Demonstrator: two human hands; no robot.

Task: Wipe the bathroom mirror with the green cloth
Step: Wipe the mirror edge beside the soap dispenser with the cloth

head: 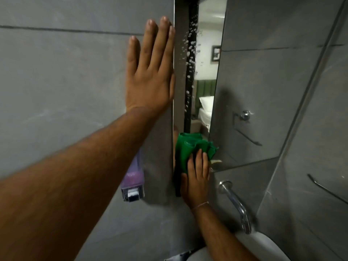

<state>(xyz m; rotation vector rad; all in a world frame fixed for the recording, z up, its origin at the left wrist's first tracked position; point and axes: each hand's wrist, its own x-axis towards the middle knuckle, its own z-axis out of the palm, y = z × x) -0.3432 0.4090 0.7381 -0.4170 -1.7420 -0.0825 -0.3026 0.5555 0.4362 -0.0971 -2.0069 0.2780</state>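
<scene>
Pressing the green cloth (190, 147) low on the mirror (205, 72) with my flat right hand (195, 178), left hand (148, 78) spread flat beside it, I judge the upper droplets (190, 49) not yet wiped.

The left hand (148, 81) lies flat on the wall (56, 72), just beside the mirror (244, 81). The right hand (195, 183) presses the cloth (188, 147) against its lower corner, below droplets (191, 53).

Single head-worn wide-angle view, facing forward and slightly down, close against the tiled wall (56, 72), mirror (244, 91) seen at a steep slant
</scene>
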